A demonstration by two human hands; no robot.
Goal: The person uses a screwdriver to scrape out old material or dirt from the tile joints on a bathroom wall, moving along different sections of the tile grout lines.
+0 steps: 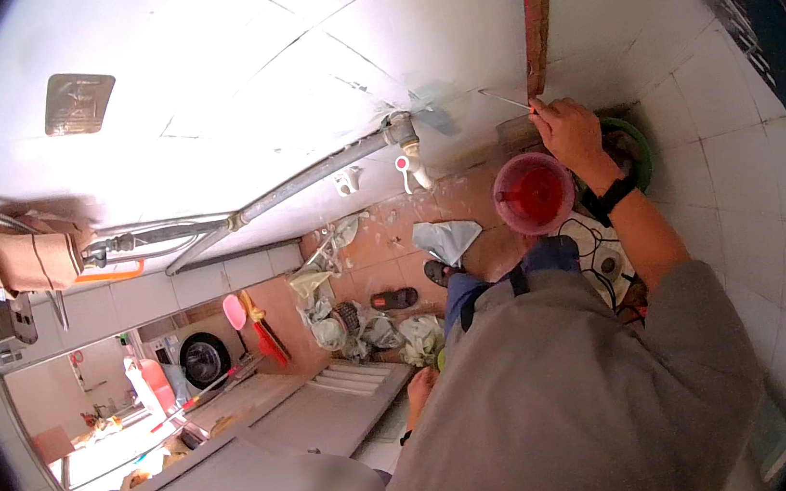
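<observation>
1. At the far right, our right hand [572, 133] curls closed around the handle of a thin-shafted tool [505, 101], which points left along the wall [458, 54].
2. Nearer us, a pink bucket [509, 218] stands below.
3. Nearer left, our left hand [420, 394] hangs low; its grip we cannot tell.

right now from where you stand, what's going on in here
The person's right hand grips a thin metal tool, its tip toward the white wall, near the lower end of a brown strip. A pink bucket stands on the floor below. No hand is on the wall tap.
</observation>
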